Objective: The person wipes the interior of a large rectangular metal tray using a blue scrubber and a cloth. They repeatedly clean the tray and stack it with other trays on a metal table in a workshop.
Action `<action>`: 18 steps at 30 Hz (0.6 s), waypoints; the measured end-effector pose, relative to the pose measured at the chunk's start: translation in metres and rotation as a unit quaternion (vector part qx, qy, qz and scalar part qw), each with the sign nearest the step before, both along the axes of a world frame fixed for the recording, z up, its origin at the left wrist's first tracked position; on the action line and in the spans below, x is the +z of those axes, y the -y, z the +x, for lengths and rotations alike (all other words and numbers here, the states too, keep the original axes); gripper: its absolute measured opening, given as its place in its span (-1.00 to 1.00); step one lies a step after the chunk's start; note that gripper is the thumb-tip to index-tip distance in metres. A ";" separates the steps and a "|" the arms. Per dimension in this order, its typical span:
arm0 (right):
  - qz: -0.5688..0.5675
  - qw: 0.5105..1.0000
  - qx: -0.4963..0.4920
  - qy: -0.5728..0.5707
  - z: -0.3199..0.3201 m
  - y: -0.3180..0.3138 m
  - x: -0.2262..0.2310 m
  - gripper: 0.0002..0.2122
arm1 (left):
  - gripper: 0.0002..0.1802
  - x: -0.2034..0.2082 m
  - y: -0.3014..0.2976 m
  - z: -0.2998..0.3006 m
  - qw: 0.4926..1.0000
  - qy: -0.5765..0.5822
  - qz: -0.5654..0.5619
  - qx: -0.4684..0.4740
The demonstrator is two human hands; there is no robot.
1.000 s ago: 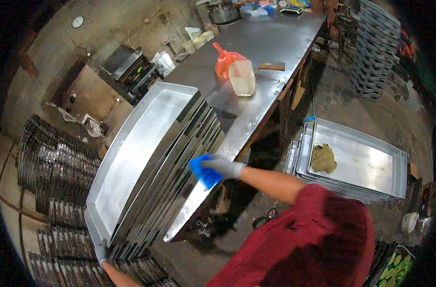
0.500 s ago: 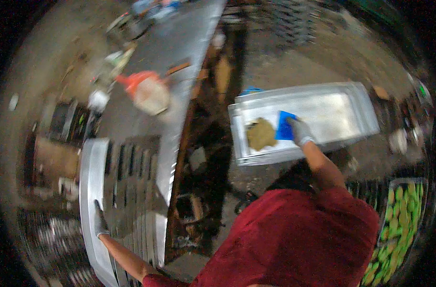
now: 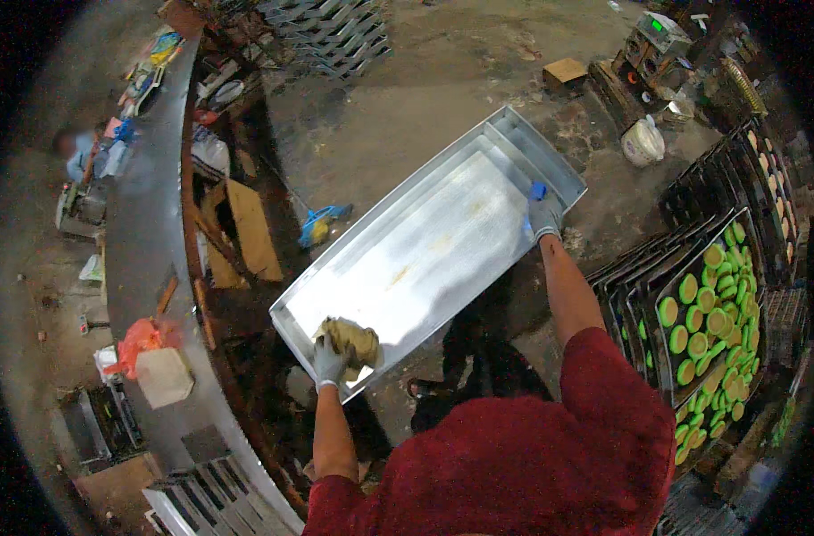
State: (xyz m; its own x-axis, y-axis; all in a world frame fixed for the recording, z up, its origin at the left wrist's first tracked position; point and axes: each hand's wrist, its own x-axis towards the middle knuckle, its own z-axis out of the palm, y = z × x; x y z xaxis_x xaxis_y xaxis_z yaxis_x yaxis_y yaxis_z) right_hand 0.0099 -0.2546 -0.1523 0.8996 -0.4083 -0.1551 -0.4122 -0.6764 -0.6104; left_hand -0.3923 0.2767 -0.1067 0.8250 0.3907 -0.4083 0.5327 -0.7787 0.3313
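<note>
- At frame centre, gloved left hand (image 3: pixel 328 362) clutches a soft rag (image 3: pixel 351 339) against the baking tray (image 3: pixel 425 250).
- Right hand (image 3: pixel 541 217) grips its far rim; stiff, light, likely greasy-slick.

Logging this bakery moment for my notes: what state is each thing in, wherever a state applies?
Metal tray: lifted, tilted, gripped at both ends, top face bare apart from a few smears.
Rag: crumpled, pressed on the tray's near end.
Left hand: gloved, closed on the rag and tray edge.
Right hand: gloved, gripping the tray's far edge.
Dough trays: racked, filled with green rounds.
White bag: on the floor, tied.
</note>
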 end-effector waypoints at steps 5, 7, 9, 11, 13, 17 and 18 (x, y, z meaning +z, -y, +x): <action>-0.164 0.986 0.036 -0.016 0.025 0.019 -0.002 -0.70 | 0.18 -0.028 0.039 -0.024 0.993 0.056 0.102 0.028; -0.210 0.974 0.085 -0.009 0.048 0.007 -0.001 -0.69 | 0.23 -0.037 0.038 -0.027 0.994 0.034 0.105 0.021; -0.209 0.972 0.103 -0.027 0.085 -0.013 0.014 -0.69 | 0.35 -0.023 0.041 -0.011 0.996 0.002 0.082 0.029; -0.160 0.977 0.122 0.065 0.114 -0.053 0.014 -0.63 | 0.41 -0.003 0.051 -0.013 0.994 -0.051 0.098 0.011; -0.128 0.980 0.133 0.079 0.151 -0.066 0.004 -0.58 | 0.47 -0.008 0.058 -0.022 0.992 -0.057 0.110 -0.010; 0.001 0.990 0.143 0.004 0.189 -0.076 -0.023 -0.61 | 0.26 0.024 0.077 0.026 0.993 -0.075 0.067 0.058; 0.058 0.987 0.148 -0.008 0.179 -0.087 -0.025 -0.61 | 0.10 -0.004 0.071 0.003 0.994 -0.016 0.088 0.055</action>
